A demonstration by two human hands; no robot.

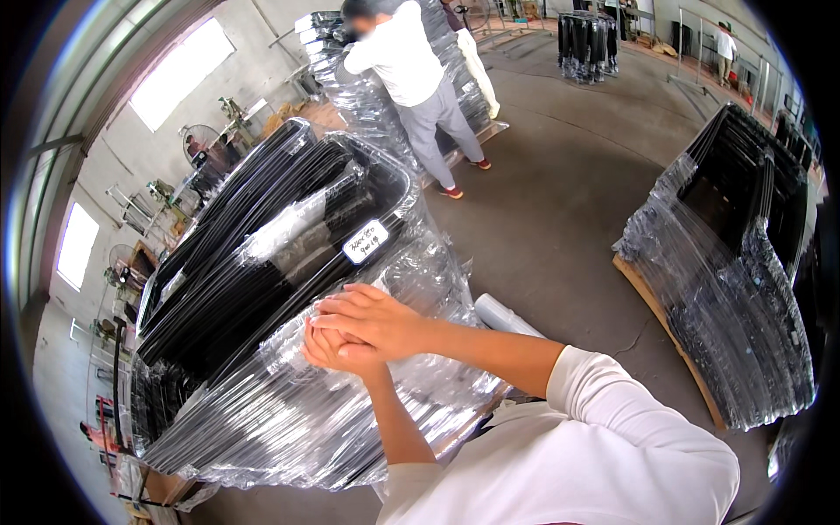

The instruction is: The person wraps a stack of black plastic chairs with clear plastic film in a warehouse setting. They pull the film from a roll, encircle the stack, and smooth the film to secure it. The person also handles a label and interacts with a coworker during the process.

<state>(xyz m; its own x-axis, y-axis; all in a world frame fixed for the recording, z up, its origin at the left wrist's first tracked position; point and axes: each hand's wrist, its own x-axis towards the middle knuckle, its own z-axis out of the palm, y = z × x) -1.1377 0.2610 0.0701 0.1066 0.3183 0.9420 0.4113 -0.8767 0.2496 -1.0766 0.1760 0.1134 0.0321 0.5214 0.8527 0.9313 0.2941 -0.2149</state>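
Both my hands are clasped together just above a stack of long black frames (219, 302) bundled in clear stretch film (289, 420). My right hand (381, 322) lies over the top, its fingers closed across my left hand (334, 348). From below, my left hand's thumb and fingers fold against the right. Anything between the palms is hidden. Past my fingers, a white label (366, 241) with handwriting is fixed to the stack. Whether my hands rest on the film or hover over it, I cannot tell.
A person (411, 79) in a white top stands by another wrapped stack (359, 109) ahead. On the right, a wrapped stack (700, 271) sits on a wooden pallet (669, 341). A pale roll (507, 317) lies near my right forearm. Fans (201, 144) stand at the left wall.
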